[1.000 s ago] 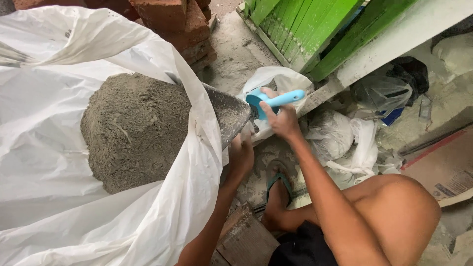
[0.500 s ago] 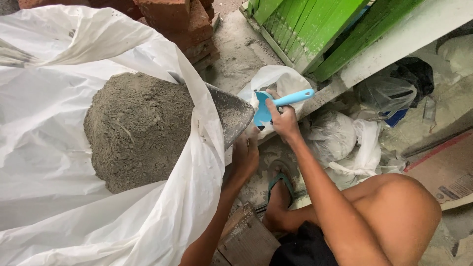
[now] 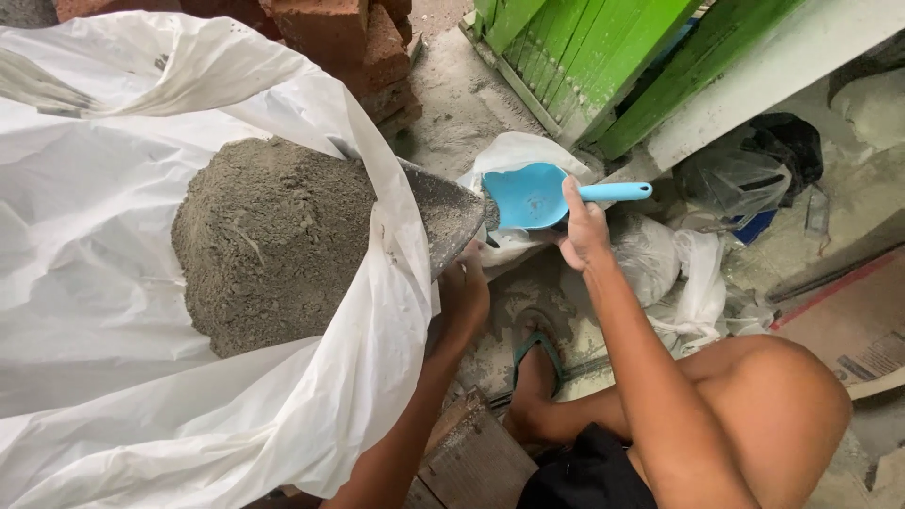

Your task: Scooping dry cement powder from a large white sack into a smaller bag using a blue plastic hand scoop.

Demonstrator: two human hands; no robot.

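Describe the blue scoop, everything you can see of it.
The blue scoop looks like smooth light-blue plastic in one piece: a broad shallow bowl with raised sides and a straight rounded handle pointing right. The bowl faces up and looks empty, with only faint dust. The right hand grips it where the handle meets the bowl, index finger laid along the bowl's edge. It is held above a small white bag, its front edge close to the grey metal trowel blade; whether they touch cannot be told.

The dusty concrete floor (image 3: 462,104) carries a big white sack (image 3: 113,283) of grey powder, red bricks (image 3: 349,38), crumpled plastic bags (image 3: 679,273) and, at the right edge, what looks like flattened cardboard (image 3: 848,330). A sandalled foot (image 3: 537,363) rests on it.
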